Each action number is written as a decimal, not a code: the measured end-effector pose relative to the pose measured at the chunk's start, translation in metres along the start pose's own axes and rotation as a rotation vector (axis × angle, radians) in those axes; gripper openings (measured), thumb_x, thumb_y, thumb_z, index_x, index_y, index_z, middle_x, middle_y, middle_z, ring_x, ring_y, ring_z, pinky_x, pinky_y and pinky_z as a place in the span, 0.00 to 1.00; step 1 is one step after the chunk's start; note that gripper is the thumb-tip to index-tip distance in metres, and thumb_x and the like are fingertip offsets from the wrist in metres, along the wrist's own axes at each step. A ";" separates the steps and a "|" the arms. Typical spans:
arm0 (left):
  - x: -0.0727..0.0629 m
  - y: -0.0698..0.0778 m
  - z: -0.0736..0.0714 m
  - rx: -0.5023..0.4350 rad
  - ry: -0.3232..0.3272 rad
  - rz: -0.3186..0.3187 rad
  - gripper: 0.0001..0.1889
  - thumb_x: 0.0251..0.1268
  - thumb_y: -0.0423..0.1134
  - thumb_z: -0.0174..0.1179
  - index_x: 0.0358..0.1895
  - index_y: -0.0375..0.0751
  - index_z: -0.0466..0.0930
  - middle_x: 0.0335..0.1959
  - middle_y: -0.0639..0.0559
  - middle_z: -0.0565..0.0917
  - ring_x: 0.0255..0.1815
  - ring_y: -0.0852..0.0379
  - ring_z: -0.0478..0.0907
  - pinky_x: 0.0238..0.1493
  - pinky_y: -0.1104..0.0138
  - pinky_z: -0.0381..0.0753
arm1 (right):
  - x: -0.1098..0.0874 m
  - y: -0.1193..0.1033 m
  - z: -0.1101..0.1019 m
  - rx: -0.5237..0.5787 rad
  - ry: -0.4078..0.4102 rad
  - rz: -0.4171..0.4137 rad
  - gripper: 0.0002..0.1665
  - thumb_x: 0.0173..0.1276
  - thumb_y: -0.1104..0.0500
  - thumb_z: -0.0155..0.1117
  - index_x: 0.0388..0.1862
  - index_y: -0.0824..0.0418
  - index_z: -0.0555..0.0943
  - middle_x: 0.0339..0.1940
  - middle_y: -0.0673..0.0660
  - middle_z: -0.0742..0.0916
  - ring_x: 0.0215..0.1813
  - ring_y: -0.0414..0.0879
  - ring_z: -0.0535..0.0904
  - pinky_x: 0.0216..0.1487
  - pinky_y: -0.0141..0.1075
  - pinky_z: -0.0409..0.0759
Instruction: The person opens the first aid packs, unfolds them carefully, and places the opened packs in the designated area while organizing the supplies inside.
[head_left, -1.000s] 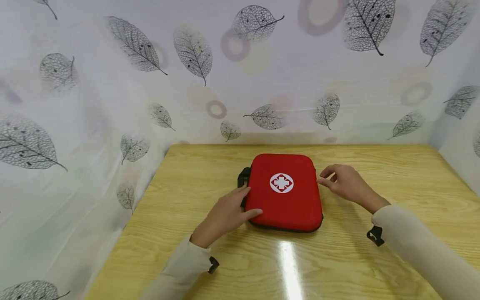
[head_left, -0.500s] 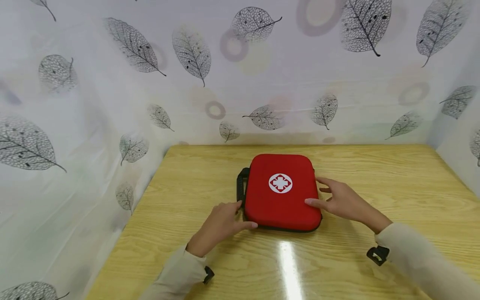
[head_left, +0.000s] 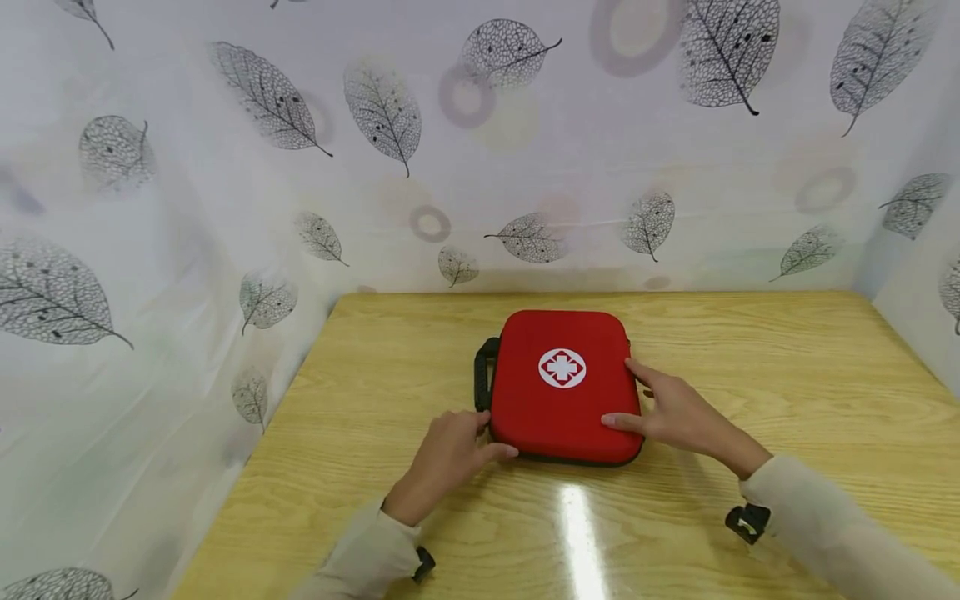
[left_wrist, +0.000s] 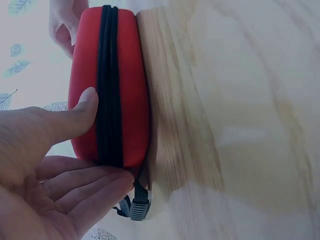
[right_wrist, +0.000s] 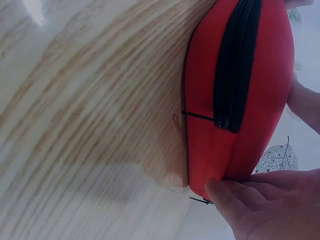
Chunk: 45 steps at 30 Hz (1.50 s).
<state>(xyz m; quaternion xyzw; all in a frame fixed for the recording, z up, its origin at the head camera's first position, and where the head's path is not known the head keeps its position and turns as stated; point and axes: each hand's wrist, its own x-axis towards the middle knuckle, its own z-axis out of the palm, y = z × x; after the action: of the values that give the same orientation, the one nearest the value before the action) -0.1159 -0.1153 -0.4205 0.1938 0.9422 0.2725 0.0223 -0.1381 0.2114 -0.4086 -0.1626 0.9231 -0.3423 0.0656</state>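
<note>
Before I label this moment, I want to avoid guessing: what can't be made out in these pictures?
All views: the inside of the red case, hidden by its shell.
Head view: the case's underside, hidden against the table.
Head view: most fingers of the left grip, hidden behind its own back.
Left wrist view: the white cross, on a face turned away.
Right wrist view: the zipper's far end, cut off by the top edge.

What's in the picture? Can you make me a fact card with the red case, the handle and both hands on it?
Case: red, flat on the wooden table
Badge: white cross, on top
Handle: black, on the left side
Zipper: black, looks closed
Left hand: touching the near left corner
Right hand: touching the right side
Wall: pale, leaf pictures
</note>
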 end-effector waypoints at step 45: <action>0.005 0.051 -0.019 -0.011 0.427 0.281 0.34 0.53 0.49 0.78 0.61 0.33 0.82 0.11 0.59 0.73 0.15 0.69 0.43 0.18 0.76 0.47 | -0.011 0.021 -0.018 0.132 0.013 -0.029 0.49 0.67 0.50 0.74 0.73 0.78 0.64 0.71 0.75 0.72 0.64 0.72 0.75 0.58 0.54 0.79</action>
<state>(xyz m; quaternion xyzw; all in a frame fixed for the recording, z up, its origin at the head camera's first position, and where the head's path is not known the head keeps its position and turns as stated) -0.1051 -0.0839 -0.3772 0.2608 0.8879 0.3129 -0.2140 -0.1372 0.2410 -0.4083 -0.1692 0.8965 -0.4043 0.0652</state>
